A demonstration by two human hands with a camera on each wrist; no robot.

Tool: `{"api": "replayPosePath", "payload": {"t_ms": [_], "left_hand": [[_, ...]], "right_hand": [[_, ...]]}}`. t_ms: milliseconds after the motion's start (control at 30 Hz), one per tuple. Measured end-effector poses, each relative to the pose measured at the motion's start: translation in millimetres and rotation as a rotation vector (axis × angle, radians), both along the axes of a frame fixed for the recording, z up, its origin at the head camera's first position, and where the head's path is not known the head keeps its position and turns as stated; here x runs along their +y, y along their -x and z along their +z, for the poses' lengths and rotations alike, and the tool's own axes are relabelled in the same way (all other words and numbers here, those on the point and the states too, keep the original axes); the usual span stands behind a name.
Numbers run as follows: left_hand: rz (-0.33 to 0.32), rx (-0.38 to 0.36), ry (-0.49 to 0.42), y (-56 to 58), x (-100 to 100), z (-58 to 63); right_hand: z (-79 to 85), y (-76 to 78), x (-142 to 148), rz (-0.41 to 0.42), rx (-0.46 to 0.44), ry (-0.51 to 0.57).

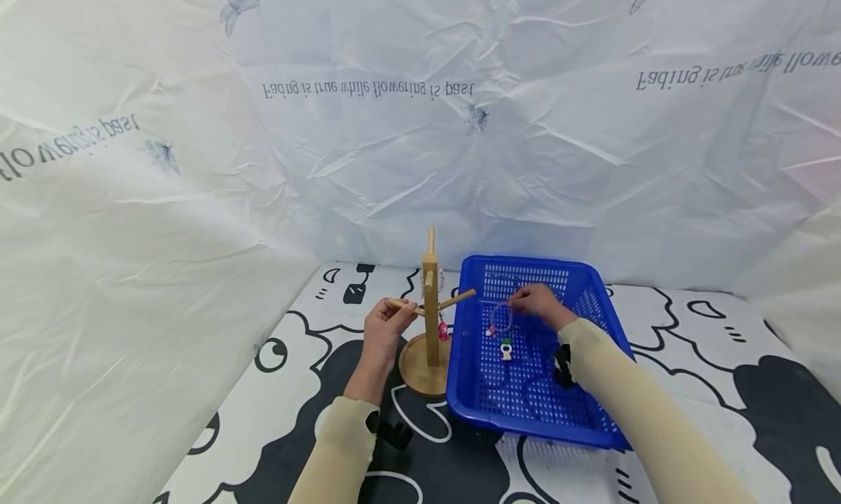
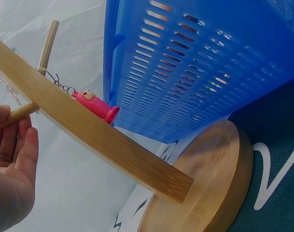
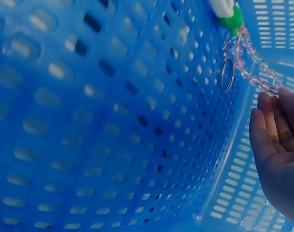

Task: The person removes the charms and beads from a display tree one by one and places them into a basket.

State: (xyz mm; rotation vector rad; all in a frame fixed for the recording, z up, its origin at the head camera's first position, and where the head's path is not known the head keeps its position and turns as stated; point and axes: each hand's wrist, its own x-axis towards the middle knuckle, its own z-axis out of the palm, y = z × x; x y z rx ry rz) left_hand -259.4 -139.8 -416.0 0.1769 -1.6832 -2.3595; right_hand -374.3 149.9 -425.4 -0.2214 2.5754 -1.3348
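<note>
A wooden stand (image 1: 431,329) with several pegs rises from a round base beside the basket. My left hand (image 1: 388,329) grips one of its pegs (image 2: 21,112) between thumb and fingers. From another peg hangs a pink figure keychain (image 2: 94,104) on a metal chain. Over the basket, my right hand (image 1: 535,301) pinches a bracelet of clear pink beads (image 3: 255,75) between thumb and fingertips, and its loop hangs down. A keychain with a white and green figure (image 1: 506,350) lies in the basket just below the bracelet; its metal ring (image 3: 227,75) shows in the right wrist view.
The blue perforated basket (image 1: 463,343) stands right of the stand, close against its base. A black and white cartoon-print cloth (image 1: 296,350) covers the table. White printed sheeting (image 1: 394,161) hangs behind and at the sides. Another beaded loop (image 1: 441,278) hangs on the stand's far side.
</note>
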Motion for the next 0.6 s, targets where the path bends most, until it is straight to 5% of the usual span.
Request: {"api": "replayPosePath", "payload": {"t_ms": [600], "left_hand": [[-0.014,0.001,0.002,-1.0,-2,-0.1]], "right_hand": [[-20.7,10.9,14,-0.048,0.015,-0.057]]}}
